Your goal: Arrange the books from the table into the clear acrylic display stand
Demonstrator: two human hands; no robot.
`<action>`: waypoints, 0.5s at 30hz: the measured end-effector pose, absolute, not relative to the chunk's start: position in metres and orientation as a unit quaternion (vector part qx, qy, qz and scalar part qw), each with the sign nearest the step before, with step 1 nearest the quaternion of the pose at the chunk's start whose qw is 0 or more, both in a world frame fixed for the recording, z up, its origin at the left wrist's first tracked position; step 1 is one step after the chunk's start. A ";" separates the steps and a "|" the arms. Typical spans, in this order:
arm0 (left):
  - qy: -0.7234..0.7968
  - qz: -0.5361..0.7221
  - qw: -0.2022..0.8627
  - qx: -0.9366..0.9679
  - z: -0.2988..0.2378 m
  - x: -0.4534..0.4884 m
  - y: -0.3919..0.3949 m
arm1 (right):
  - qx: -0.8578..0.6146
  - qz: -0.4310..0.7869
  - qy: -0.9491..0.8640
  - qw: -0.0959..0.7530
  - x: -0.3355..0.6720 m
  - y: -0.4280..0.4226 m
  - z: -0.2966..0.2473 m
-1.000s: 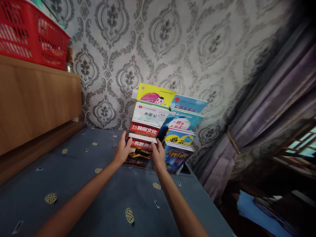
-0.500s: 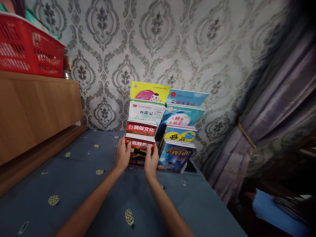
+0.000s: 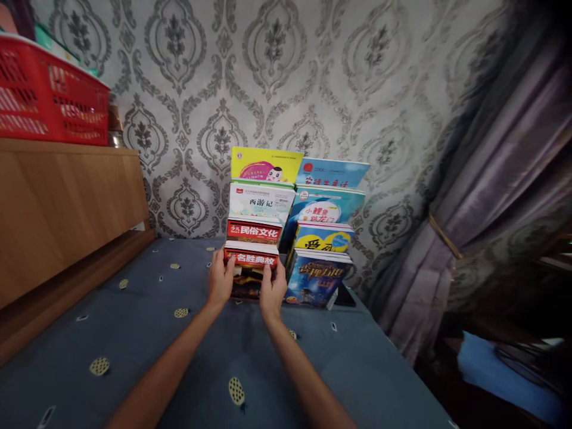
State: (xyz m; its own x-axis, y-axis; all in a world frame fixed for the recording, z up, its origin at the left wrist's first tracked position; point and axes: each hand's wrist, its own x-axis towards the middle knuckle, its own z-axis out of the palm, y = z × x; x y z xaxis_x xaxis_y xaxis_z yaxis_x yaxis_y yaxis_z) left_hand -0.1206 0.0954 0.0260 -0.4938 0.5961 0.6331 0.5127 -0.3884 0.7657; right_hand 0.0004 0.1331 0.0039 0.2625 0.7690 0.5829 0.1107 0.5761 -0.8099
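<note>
A red and black book (image 3: 250, 280) stands upright at the front of the left column of books. My left hand (image 3: 221, 279) grips its left edge, thumb on the cover and fingers around the side. On the opposite edge, my right hand (image 3: 272, 292) holds the same book, thumb on the front. Behind it rise another red book (image 3: 257, 231), a white book (image 3: 260, 201) and a yellow book (image 3: 263, 162). The right column holds a dark blue book (image 3: 318, 277), a yellow-and-blue book (image 3: 308, 241), a teal book (image 3: 328, 205) and a light blue book (image 3: 335, 173).
The books stand on a dark blue pineapple-print cloth (image 3: 170, 345), close to a patterned wall (image 3: 223, 71). On the left, a red basket (image 3: 75, 107) sits on a wooden cabinet (image 3: 75, 202). A tied curtain (image 3: 447, 262) hangs at the right. A dark flat object (image 3: 346, 296) lies beside the books.
The view has shifted slightly. Both hands stay on the front red and black book, and more of its title now shows above my right thumb.
</note>
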 end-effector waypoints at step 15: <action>0.503 0.678 0.072 0.531 0.045 -0.132 0.111 | -0.376 0.288 -0.583 0.660 0.010 0.148 0.051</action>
State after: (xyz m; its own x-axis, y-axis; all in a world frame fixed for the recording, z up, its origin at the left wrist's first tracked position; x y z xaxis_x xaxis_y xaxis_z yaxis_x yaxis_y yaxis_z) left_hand -0.1317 0.1106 0.0451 -0.4260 0.6316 0.6478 0.4364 -0.4838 0.7587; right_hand 0.0096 0.1481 0.0508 0.1535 0.8187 0.5533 0.0574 0.5516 -0.8321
